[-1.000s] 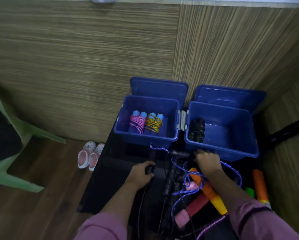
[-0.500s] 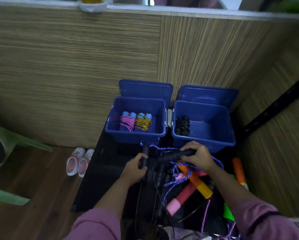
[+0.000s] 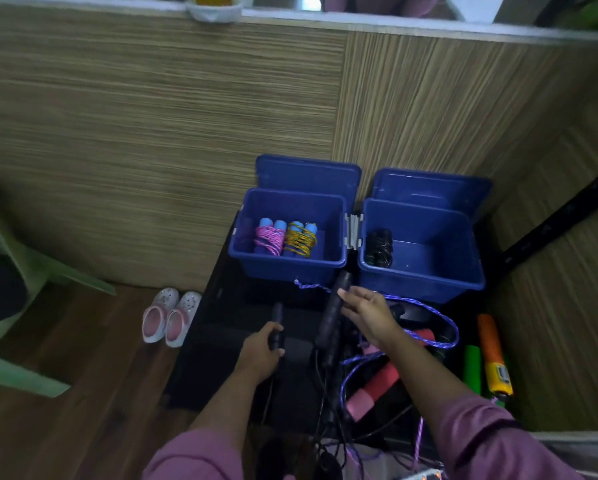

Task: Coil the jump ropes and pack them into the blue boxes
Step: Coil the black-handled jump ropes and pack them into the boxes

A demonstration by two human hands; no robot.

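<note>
On the dark bench (image 3: pixel 221 358), left grip (image 3: pixel 261 351) clasps one black handle (image 3: pixel 276 323), right grip (image 3: pixel 370 313) spread open beside another black handle (image 3: pixel 334 313); cords may snag the purple rope (image 3: pixel 425 308).

There were two boxes (image 3: pixel 287 265) (image 3: pixel 420 275), three coiled ropes (image 3: pixel 269 239) (image 3: pixel 300 239) (image 3: pixel 380 247), two hands (image 3: pixel 259 353) (image 3: pixel 370 311) and two shoes (image 3: pixel 159 315) (image 3: pixel 183 318).

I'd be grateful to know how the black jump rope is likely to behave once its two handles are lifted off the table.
The black cord will probably hang limp and drag, since it trails loosely toward the table's near edge. It may well snag, because it crosses the purple rope there. The handles look stiff: the left hand grips one, and the other lies straight by the right hand.
</note>
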